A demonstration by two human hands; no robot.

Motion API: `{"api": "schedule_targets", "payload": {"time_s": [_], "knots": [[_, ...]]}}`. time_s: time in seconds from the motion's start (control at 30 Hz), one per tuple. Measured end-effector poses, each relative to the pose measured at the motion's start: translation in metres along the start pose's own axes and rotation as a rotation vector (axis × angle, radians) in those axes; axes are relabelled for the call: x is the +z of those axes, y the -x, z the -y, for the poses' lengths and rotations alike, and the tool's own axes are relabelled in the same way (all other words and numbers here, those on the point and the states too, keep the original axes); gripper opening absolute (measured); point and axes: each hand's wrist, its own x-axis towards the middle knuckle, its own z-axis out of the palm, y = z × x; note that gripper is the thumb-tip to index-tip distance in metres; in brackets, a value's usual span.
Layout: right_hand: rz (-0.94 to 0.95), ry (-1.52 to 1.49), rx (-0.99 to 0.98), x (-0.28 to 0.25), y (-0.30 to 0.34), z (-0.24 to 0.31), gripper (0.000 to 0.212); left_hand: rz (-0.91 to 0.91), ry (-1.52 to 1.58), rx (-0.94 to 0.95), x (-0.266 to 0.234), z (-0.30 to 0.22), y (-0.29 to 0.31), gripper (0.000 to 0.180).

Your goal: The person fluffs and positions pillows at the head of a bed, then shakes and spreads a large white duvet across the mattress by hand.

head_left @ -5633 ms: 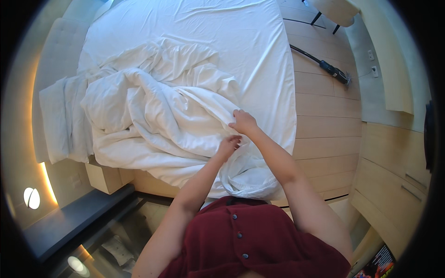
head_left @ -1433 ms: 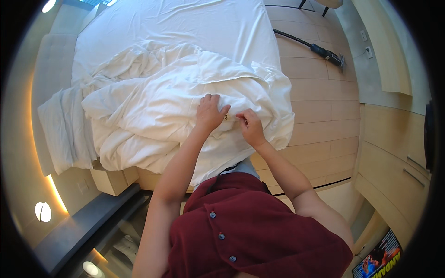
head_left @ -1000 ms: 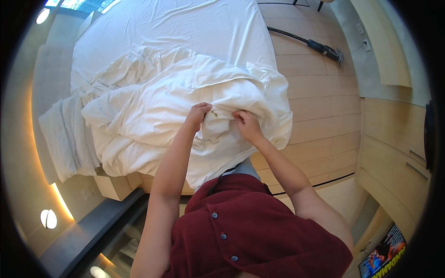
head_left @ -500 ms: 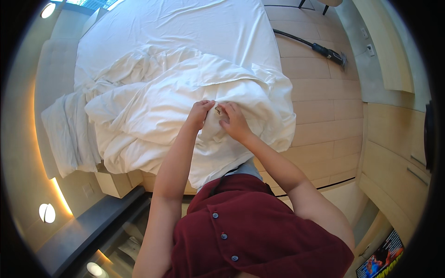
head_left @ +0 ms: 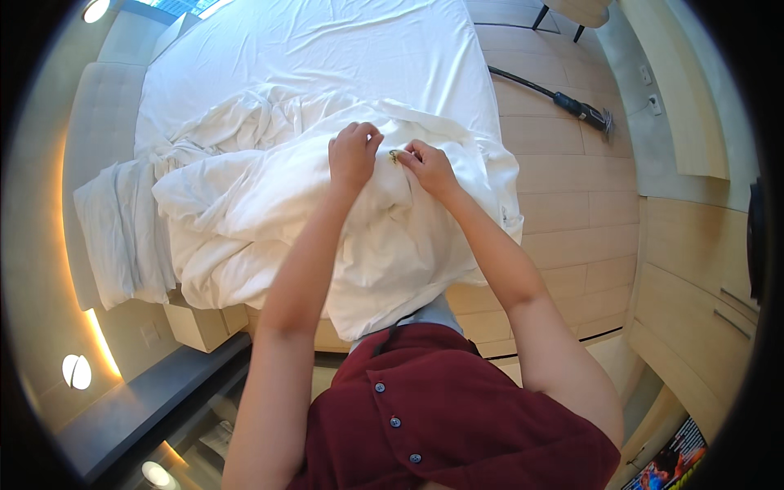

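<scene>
A rumpled white duvet cover (head_left: 269, 184) lies bunched across the near part of the bed. My right hand (head_left: 431, 170) pinches a fold of it, thumb and fingers together, right beside a small dark mark on the cloth. To its left, my left hand (head_left: 353, 157) is over the same cover with its fingers curled together. What those fingers hold, if anything, is hidden. A narrow gap of white cloth shows between my two hands.
A white fitted sheet (head_left: 384, 49) covers the far mattress. Folded white bedding (head_left: 122, 233) lies by the grey headboard (head_left: 102, 114). On the wooden floor to the right rests a black stick vacuum (head_left: 576, 106). Below the bedding at left stands a bedside cabinet (head_left: 196, 322).
Both hands have moved farther from my body, and the gap between them has widened. My left hand has risen and gone farther out than the right. The dark mark has shifted outward with the cloth.
</scene>
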Motion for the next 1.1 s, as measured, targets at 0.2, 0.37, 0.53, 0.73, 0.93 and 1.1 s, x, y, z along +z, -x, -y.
{"api": "schedule_targets", "payload": {"time_s": [0.2,0.37,0.53,0.73,0.93,1.1], "knots": [[0.007,-0.28,0.12,0.005,0.007,-0.021,0.025,-0.075,-0.168,-0.171,0.017,-0.047,0.079,0.025],[0.067,-0.482,0.175,-0.001,0.013,-0.013,0.023,-0.004,0.209,-0.299,0.028,-0.03,0.088,0.022],[-0.267,0.107,-0.267,-0.005,0.026,0.013,0.009,0.076,0.602,-0.543,0.032,-0.01,0.098,0.015],[-0.093,0.175,-0.629,-0.009,0.056,0.031,0.018,0.137,0.996,-0.862,0.01,-0.03,0.101,0.014],[-0.024,0.184,-0.636,0.0,0.061,0.022,0.012,0.129,1.059,-0.868,-0.004,-0.036,0.108,0.016],[-0.002,0.151,-0.623,0.004,0.069,0.023,0.009,0.104,1.115,-0.909,-0.012,-0.041,0.115,0.018]]}}
